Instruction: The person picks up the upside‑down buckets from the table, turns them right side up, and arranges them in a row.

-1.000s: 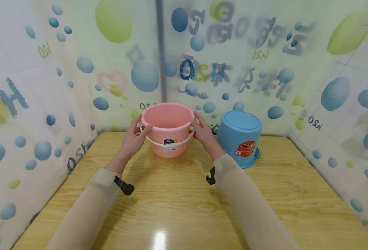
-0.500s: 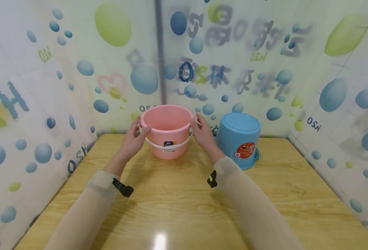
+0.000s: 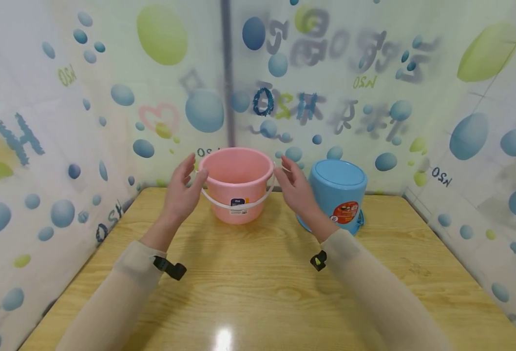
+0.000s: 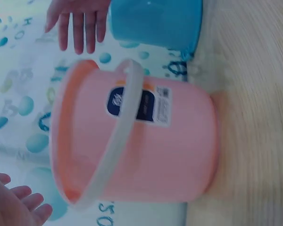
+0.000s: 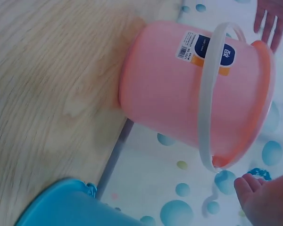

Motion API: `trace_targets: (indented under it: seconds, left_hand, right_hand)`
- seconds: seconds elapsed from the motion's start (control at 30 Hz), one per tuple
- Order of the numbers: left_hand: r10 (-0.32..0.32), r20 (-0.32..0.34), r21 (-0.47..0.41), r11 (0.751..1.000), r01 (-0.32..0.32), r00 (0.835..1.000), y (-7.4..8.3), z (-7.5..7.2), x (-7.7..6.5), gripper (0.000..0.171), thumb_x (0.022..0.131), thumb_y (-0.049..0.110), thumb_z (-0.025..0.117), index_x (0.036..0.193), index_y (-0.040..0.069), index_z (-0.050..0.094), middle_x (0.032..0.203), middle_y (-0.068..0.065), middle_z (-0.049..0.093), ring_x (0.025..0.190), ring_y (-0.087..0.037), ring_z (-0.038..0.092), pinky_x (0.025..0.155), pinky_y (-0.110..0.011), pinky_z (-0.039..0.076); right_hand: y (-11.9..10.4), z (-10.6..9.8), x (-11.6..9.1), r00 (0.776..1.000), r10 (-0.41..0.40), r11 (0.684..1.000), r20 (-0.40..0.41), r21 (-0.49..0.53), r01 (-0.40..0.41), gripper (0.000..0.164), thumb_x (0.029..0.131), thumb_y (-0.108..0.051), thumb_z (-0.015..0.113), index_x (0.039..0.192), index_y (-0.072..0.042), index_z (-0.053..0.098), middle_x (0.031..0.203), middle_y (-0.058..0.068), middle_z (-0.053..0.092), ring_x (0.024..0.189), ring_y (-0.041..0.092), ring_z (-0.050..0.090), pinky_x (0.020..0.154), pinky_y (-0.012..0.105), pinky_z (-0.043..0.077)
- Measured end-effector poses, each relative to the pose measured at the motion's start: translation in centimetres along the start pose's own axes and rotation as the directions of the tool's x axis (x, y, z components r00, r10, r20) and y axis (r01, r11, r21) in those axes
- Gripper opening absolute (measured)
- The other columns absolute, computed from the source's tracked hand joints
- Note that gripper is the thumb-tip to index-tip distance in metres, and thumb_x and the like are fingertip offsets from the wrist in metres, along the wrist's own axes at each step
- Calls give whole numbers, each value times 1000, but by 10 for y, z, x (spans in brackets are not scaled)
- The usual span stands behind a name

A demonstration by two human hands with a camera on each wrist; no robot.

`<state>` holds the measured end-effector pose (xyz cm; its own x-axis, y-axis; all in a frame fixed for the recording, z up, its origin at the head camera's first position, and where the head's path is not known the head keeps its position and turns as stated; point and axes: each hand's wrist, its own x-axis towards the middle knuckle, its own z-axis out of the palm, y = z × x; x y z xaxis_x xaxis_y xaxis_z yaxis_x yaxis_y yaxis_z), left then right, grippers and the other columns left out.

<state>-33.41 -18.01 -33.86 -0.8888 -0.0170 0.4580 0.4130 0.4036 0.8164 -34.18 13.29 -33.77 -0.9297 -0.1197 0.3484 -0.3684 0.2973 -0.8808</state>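
Note:
A pink bucket point(image 3: 237, 195) stands upright at the back of the wooden table, its mouth facing up. Its white handle point(image 4: 114, 146) hangs down across the front, over a dark label point(image 5: 214, 49). On the left side my left hand point(image 3: 183, 190) is held apart from the rim with fingers extended. My right hand point(image 3: 296, 187) stands off the rim's right side, fingers loosely extended too. Both wrist views show a gap between each hand and the bucket. Neither hand holds anything.
An upside-down blue bucket point(image 3: 340, 190) with a red sticker stands to the right, partly behind my right forearm. A patterned curtain point(image 3: 350, 73) closes off the back and sides of the wooden table point(image 3: 249, 292).
Both hands have let go of the pink bucket's rim and moved outward, the left to the left and the right to the right. The bucket stays in its spot.

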Motion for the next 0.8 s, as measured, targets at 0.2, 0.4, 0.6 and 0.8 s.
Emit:
trace_targets:
  seconds: [0.2,0.4,0.6,0.8]
  left_hand:
    - [109,46,-98,990,-104,993,26,8,-10,69,111,40,64,172,18,38,174,-8,45,163,-32,41,134,-54,33]
    - [201,181,-198,966,-164,963,49,19,-25,66,112,28,63,172,20,38,174,-8,45,163,-31,42,133,-56,35]
    - [279,328,-259,945,-198,902,62,38,-36,70,111,30,65,174,21,35,177,-9,40,163,-35,42,133,-56,35]
    - [309,458,-213,948,-235,833,66,63,-45,80,109,46,68,176,26,29,180,-1,34,165,-28,39,133,-55,35]
  right_hand:
    - [-5,-15,-23,995,-70,996,70,-53,74,65,117,-42,53,173,-16,34,177,11,39,160,34,46,128,56,43]
    - [-6,-29,-51,981,-124,982,151,-126,143,62,117,-30,53,173,-10,33,175,18,41,158,41,47,128,61,41]
    - [-4,-47,-76,977,-124,979,175,-137,149,63,117,-26,55,173,-12,32,175,16,41,160,39,45,130,61,39]
    - [8,-67,-93,970,-162,962,181,-188,196,60,117,-22,55,173,-13,34,175,16,42,158,39,46,128,63,39]
